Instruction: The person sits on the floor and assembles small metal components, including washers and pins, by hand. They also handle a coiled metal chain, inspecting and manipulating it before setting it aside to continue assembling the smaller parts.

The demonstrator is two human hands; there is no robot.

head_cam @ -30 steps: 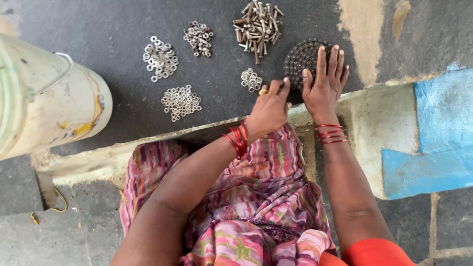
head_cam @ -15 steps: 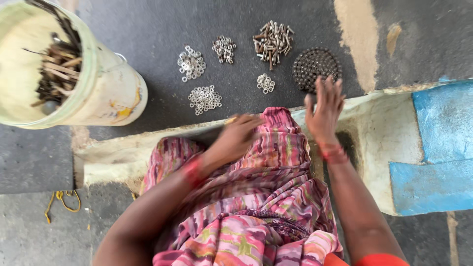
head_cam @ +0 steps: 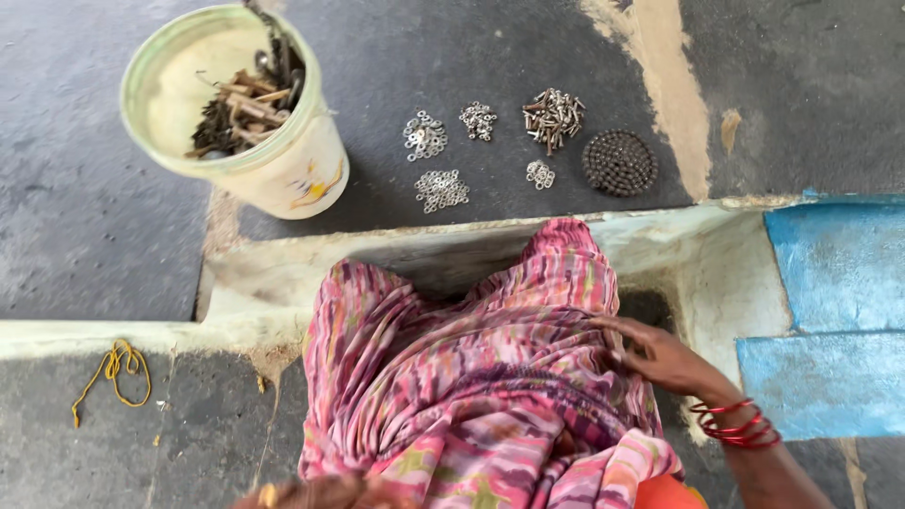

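My right hand (head_cam: 665, 358), with red bangles at the wrist, lies flat on the pink patterned cloth (head_cam: 471, 377) over my lap, fingers spread and touching the fabric. Only the top of my left hand (head_cam: 316, 493) shows at the bottom edge, a yellow ring on one finger; its fingers are hidden. On the dark floor ahead lie small heaps of metal parts: silver washers (head_cam: 441, 189), more washers (head_cam: 425, 135), nuts (head_cam: 478, 120), bolts (head_cam: 553, 117), a tiny pile (head_cam: 540, 173) and a round dark heap (head_cam: 619, 162). Neither hand touches them.
A pale plastic bucket (head_cam: 302, 165) holding rusty bolts and metal scraps stands at the upper left. A raised pale concrete ledge (head_cam: 283, 273) runs across in front of my knees. Blue painted patches (head_cam: 839, 273) lie at the right. A yellow string (head_cam: 113, 372) lies on the floor at the left.
Both hands have drawn back from the heaps to my lap. The view has swung left and down, bringing the whole bucket into sight.
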